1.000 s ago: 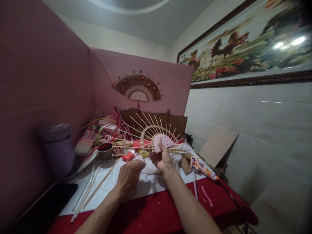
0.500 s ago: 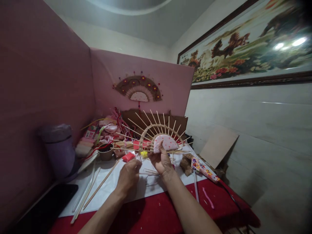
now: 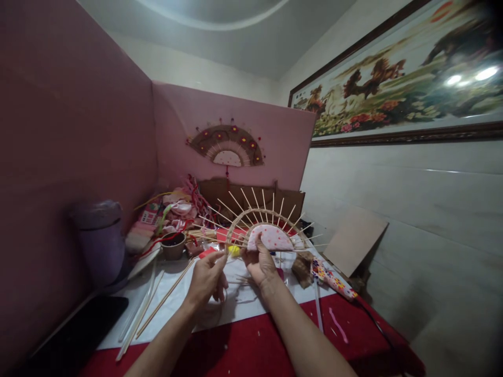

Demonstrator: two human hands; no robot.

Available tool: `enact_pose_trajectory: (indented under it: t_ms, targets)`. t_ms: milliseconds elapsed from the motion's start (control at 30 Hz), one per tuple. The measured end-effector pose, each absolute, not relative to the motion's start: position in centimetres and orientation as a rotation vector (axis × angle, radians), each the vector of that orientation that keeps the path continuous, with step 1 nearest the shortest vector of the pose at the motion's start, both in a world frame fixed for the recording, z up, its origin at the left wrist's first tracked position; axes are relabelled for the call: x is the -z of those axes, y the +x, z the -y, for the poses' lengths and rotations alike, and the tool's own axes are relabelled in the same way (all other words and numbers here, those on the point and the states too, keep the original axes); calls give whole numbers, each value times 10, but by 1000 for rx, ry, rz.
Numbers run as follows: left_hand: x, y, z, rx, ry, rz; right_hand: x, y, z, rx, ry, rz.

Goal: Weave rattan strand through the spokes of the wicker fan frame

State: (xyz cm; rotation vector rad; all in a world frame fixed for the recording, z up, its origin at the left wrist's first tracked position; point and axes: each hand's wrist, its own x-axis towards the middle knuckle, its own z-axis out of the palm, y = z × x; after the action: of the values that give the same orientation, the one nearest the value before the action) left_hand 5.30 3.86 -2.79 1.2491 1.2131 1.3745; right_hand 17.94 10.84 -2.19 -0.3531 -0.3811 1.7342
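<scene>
A half-round fan frame stands upright over the table, with thin sticks fanning out and a pink spotted padded half-disc at its centre. My right hand is closed on its base, thumb on the padding, other fingers behind. A band of twisted twine arches across the sticks. At the band's left end, my left hand pinches the twine between thumb and forefinger, the other fingers loosely curled. A thin strand seems to hang below this hand; its grip point is small and partly hidden.
A finished fan hangs on the pink board behind. Pink craft materials, a brown cup and a purple tumbler stand left. Loose sticks lie on the white sheet. A flower-patterned glue gun rests right, near brown cloth.
My left hand has turned and risen slightly, its thumb and forefinger now close to the band's left end. The fan frame has tilted a little and sits slightly lower and further right in view.
</scene>
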Motion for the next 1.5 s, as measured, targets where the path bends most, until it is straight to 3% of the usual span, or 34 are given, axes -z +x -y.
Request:
enact_pose_trajectory:
  t_ms: [1133, 1500]
  targets:
    - [17, 50, -35, -1556, 974, -1063, 21, 171, -93, -1798, -295, 459]
    - [25, 56, -34, -1642, 1361, -1461, 25, 166, -93, -1767, -299, 500]
